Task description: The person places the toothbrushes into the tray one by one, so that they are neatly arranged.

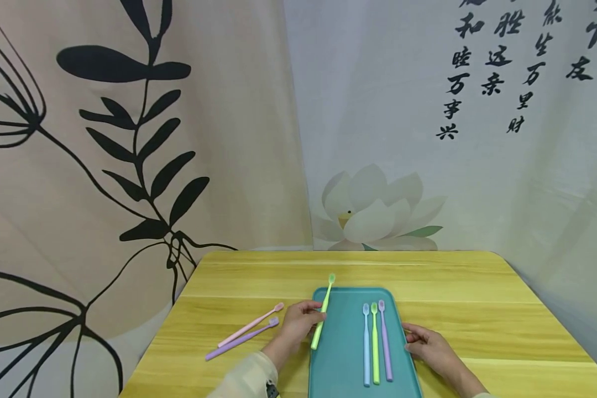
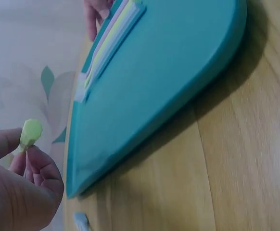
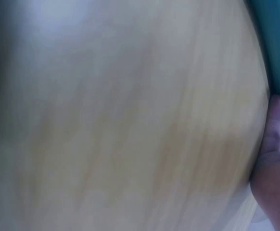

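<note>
Pinching green brush (image 1: 326, 298) in left hand (image 1: 298, 323) over tray (image 1: 343, 354), lower centre of frame; touching tray's side with relaxed right hand (image 1: 430, 348). Likely mid-placement: next, lower beside three brushes (image 1: 375, 345), release.

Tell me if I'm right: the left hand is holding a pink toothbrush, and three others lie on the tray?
Not quite: the left hand holds a green toothbrush, not a pink one, as the head view shows. Three others do lie on the tray.

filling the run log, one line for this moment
left hand: holds green toothbrush; right hand: touches tray; on tray: three toothbrushes; beside tray: two toothbrushes
</note>
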`<state>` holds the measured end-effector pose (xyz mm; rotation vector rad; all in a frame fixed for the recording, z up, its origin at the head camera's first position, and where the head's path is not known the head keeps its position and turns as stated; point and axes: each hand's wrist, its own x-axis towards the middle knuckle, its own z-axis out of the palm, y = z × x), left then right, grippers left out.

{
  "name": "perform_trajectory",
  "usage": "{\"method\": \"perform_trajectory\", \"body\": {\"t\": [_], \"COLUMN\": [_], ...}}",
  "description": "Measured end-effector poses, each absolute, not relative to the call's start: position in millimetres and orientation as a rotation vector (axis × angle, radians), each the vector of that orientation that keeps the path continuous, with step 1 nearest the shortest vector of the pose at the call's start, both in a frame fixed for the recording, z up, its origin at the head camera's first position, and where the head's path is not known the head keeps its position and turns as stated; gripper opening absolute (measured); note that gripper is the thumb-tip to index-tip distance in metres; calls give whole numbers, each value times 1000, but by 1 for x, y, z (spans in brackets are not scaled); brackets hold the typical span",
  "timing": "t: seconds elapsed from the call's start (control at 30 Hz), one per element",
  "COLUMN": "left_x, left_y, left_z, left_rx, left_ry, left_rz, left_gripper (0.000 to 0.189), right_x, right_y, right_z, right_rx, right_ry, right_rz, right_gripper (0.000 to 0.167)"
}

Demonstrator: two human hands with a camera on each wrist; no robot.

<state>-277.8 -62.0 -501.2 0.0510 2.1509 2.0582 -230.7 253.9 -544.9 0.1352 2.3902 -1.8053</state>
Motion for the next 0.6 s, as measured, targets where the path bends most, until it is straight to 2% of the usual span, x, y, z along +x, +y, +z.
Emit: {"method": "perform_trajectory", "body": {"t": [0.3,0.6], "left_x": [-268,-257], "left_y": [-39,-16], "left_z": [-502,-510], "left_rx": [32,-153], "left_ry": [2127,2130], "left_rz": [2065,2030], "left_gripper": [22,22], "right_x": [-230,-230], "right_y": [253,253], "right_z": [-544,-544], "right_rx": [139,126], "right_ry": [2398,2389], "right_rz": [-1807,-1811], "right_gripper": [54,54]}}
